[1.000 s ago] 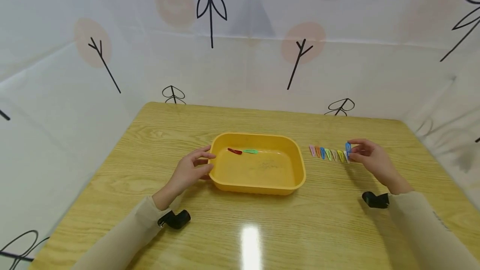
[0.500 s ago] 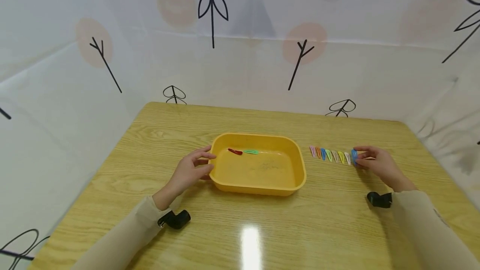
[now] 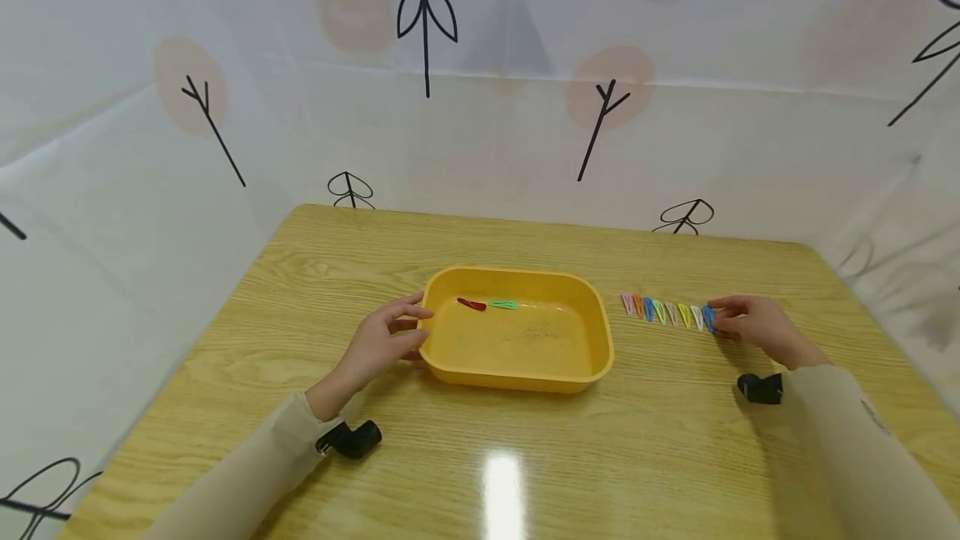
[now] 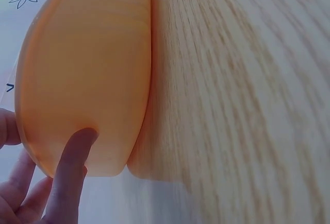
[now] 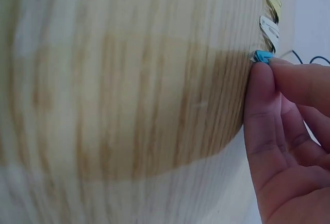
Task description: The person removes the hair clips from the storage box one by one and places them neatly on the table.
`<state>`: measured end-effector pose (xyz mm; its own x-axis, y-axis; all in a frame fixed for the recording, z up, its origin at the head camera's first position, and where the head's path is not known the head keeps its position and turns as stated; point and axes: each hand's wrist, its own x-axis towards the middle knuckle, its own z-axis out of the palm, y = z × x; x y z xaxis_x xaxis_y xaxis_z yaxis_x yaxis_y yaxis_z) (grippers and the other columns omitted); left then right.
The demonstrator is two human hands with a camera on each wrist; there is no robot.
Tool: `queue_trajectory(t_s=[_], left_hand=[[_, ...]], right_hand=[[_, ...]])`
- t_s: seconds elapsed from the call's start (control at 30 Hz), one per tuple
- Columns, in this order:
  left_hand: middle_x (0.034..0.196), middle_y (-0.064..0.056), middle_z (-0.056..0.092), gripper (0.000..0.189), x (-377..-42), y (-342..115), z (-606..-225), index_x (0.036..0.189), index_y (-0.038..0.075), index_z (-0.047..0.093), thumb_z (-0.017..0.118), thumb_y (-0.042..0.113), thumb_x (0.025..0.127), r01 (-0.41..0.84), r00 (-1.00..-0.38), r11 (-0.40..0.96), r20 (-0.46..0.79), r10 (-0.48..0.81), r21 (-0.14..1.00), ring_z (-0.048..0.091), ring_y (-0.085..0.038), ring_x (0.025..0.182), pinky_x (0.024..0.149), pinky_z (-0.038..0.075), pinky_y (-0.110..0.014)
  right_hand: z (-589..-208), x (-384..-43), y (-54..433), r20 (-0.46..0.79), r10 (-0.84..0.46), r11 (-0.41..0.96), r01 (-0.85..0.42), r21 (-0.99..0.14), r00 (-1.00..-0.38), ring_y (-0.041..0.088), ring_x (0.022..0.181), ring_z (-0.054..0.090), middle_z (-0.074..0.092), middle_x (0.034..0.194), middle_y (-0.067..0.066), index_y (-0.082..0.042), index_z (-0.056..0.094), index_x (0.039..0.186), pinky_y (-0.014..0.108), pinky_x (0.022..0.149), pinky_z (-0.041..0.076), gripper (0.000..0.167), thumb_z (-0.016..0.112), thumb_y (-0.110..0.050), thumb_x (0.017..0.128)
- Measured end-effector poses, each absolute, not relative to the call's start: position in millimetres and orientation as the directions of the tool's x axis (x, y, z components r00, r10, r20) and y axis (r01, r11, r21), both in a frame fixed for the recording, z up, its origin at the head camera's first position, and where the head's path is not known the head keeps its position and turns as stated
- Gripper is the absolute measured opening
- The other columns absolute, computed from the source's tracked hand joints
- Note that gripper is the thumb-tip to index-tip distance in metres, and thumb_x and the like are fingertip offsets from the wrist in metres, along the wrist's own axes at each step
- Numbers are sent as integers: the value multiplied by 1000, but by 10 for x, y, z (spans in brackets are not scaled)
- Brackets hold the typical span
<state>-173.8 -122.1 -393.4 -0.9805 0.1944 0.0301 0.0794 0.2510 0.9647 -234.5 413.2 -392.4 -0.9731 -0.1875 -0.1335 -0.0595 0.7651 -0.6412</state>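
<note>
My left hand point(image 3: 381, 338) grips the left end of a yellow plastic tray point(image 3: 517, 380). In the left wrist view its thumb point(image 4: 75, 152) presses the tray's outer wall while the fingers reach the rim. Inside the tray lie a red hair clip point(image 3: 472, 304) and a green hair clip point(image 3: 502, 305). My right hand point(image 3: 765, 330) pinches a blue hair clip point(image 5: 262, 56) between thumb and forefinger, down at the tabletop. That clip is at the right end of a row of several coloured hair clips, beside a white hair clip point(image 3: 697, 317).
The row, right of the tray, starts with a pink hair clip point(image 3: 627, 304) and includes a yellow hair clip point(image 3: 684, 315). All stand on a wood-grain table point(image 3: 450, 465). A white patterned cloth point(image 3: 495, 132) hangs behind the table.
My right hand has moved slightly right and down, bringing the blue hair clip from above the white one to the table at the row's right end. The left hand and tray stay put.
</note>
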Motion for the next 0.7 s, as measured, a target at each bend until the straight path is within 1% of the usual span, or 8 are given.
queue_trajectory(t_s=[0.1, 0.27, 0.43, 0.7], left_hand=[[145, -6, 36, 29, -1738, -1221, -3934, 113, -5, 62, 65, 4, 85, 82, -980, 250, 32, 198, 965, 53, -33, 112, 68, 57, -39], [145, -7, 35, 29, -1735, -1225, -3932, 114, -5, 62, 64, 3, 86, 80, -980, 241, 32, 199, 967, 53, -33, 112, 68, 57, -39], [146, -7, 35, 30, -1731, -1224, -3929, 114, -5, 62, 64, 4, 86, 82, -980, 242, 34, 197, 967, 53, -33, 112, 68, 57, -39], [146, -7, 35, 29, -1727, -1224, -3926, 114, -5, 62, 64, 3, 86, 87, -979, 252, 37, 199, 964, 53, -33, 112, 68, 57, -39]], right_hand=[[-3919, -2371, 4145, -168, -189, 759, -35, -650, -967, 7, 81, 55, 57, 105, 24, 19, 42, 127, 24, 66, 51, 46, 53, -12, 95], [-3915, -2381, 4158, -183, -191, 762, -28, -647, -964, 5, 84, 52, 53, 111, 29, 19, 43, 127, 24, 67, 51, 45, 53, -11, 95], [-3902, -2376, 4156, -184, -187, 765, -26, -644, -965, 4, 84, 51, 52, 112, 30, 19, 44, 126, 23, 67, 50, 46, 54, -13, 94], [-3902, -2376, 4150, -182, -173, 783, -23, -621, -968, 11, 88, 51, 52, 112, 30, 17, 46, 125, 24, 68, 49, 44, 55, -13, 94]])
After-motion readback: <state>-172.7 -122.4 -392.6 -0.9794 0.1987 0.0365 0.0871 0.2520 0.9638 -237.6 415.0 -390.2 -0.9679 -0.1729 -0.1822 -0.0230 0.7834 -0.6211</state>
